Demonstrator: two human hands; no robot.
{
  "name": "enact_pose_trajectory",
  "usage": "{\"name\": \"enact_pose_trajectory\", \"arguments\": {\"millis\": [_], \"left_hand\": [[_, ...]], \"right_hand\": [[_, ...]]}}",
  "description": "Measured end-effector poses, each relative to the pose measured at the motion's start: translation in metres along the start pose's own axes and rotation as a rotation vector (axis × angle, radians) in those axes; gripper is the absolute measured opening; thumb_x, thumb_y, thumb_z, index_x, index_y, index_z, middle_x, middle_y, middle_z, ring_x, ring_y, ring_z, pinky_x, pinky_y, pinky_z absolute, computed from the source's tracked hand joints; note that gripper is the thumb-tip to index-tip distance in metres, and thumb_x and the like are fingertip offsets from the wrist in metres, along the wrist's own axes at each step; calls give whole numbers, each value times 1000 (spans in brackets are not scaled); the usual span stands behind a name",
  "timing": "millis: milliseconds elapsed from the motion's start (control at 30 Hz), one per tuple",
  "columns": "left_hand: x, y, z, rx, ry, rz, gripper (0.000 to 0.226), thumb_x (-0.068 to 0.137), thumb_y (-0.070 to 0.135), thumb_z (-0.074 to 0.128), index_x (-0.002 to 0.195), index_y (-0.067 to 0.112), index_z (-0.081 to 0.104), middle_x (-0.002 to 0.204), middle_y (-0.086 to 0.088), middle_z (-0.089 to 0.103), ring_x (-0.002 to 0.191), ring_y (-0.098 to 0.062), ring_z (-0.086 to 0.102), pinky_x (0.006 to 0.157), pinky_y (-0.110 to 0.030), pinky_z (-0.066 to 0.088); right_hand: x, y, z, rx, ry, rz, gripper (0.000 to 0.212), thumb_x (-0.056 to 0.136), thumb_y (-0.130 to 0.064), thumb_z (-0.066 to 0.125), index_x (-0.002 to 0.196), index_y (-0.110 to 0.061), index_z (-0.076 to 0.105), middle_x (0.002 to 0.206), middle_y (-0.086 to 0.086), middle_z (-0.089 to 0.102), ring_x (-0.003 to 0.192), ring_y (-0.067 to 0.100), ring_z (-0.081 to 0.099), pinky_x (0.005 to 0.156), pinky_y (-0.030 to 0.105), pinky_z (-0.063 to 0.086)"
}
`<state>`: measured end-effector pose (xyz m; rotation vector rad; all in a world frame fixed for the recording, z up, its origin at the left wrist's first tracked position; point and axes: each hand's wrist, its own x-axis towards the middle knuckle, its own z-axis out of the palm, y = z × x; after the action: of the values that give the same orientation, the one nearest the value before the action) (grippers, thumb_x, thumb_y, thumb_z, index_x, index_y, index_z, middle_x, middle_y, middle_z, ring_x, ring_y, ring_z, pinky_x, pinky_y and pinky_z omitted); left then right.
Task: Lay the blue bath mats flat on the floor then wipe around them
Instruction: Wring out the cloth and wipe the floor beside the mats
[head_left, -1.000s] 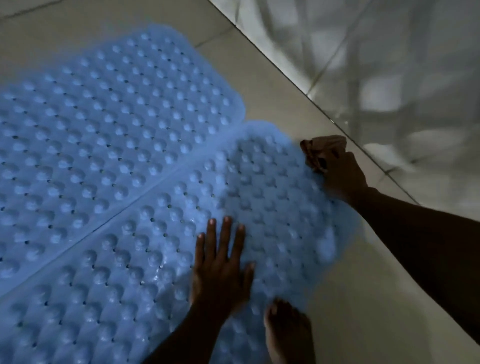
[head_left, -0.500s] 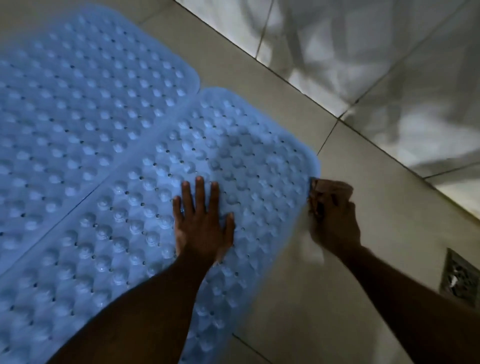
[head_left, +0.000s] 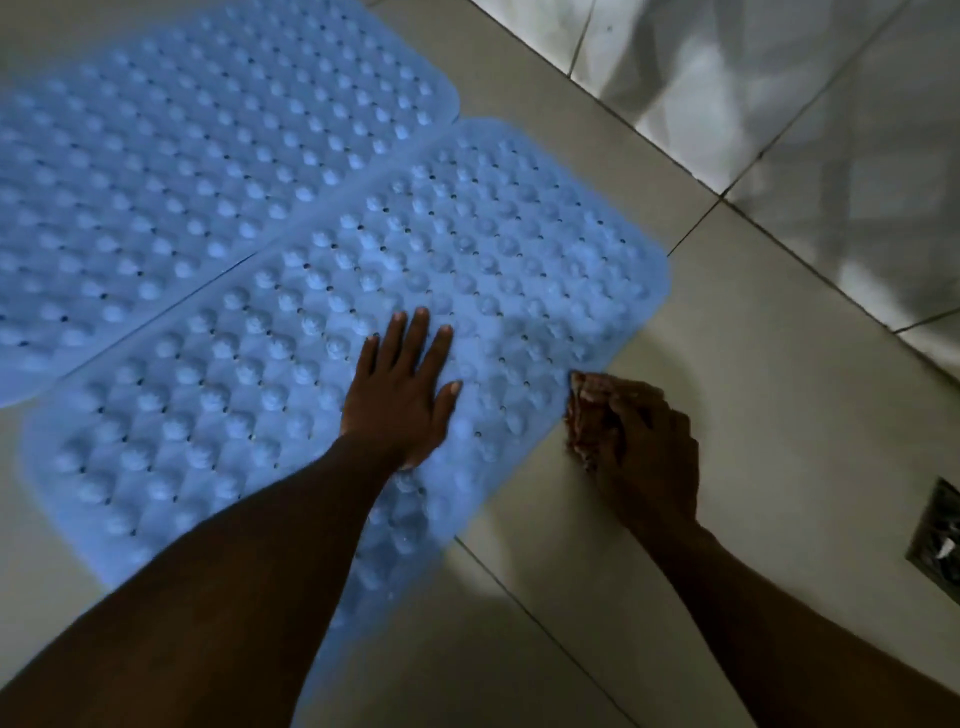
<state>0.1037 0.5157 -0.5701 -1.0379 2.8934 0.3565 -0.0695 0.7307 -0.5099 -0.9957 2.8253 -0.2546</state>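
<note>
Pins the nearer of 2 flat blue bath mats (head_left: 249, 374) with a spread, empty left hand (head_left: 400, 400) against sliding; clutches seemingly a cloth (head_left: 582, 415) in the curled right hand (head_left: 649, 457), wiping floor (head_left: 727, 364) beside its edge.

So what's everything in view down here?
nearer blue bumpy rubber bath mat: 1, blue, flat, centre
farther blue bumpy rubber bath mat: 1, blue, alongside it, upper left
crumpled reddish cloth: 1, reddish-brown, at nearer mat's right edge
square metal floor drain: 1, dark grey, far right
beige tiled floor: 1, beige, under everything
glossy tiled wall: 1, whitish, upper right
left hand: 1, flat on nearer mat
right hand: 1, gripping the cloth
</note>
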Motion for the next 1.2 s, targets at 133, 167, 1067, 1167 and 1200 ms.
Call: {"name": "enact_pose_trajectory", "arguments": {"millis": [133, 167, 1067, 1167, 1200], "left_hand": [[-71, 0, 7, -21, 25, -47, 66, 103, 54, 15, 163, 27, 11, 172, -4, 0, 158, -26, -4, 126, -49, 4], [-86, 1, 6, -26, 24, -48, 66, 103, 53, 18, 163, 25, 15, 171, -5, 4, 158, -27, 0, 126, -49, 7], [-307, 32, -3, -19, -41, 124, 56, 104, 36, 45, 157, 21, 36, 165, -6, 28, 155, -26, 23, 122, -47, 29], [-344, 16, -8, -30, -9, 22, 56, 103, 32, 49, 156, 19, 37, 165, -7, 30, 154, -27, 25, 119, -47, 33], [-355, 9, -8, -28, 2, -14, 57, 103, 32, 50, 157, 20, 36, 165, -6, 30, 154, -27, 25, 119, -47, 34]], "right_hand": [[-39, -17, 12, -11, -20, -86, 34, 85, -19, 63, 116, -10, 70, 122, 18, 60, 105, 41, 52, 80, 48, 50], [-55, -25, 13, 17, -11, -109, 30, 82, -19, 65, 110, -10, 71, 115, 16, 62, 102, 40, 54, 76, 47, 51], [-56, -158, 39, 218, -53, -452, 34, 89, -20, 57, 121, -12, 63, 116, 19, 59, 113, 42, 49, 87, 49, 41], [-74, -189, 55, 236, -57, -523, 35, 87, -23, 57, 119, -13, 64, 117, 18, 60, 114, 42, 50, 86, 50, 43], [-79, -197, 60, 230, -54, -547, 36, 86, -25, 57, 119, -13, 65, 117, 17, 60, 114, 41, 51, 85, 50, 43]]}}
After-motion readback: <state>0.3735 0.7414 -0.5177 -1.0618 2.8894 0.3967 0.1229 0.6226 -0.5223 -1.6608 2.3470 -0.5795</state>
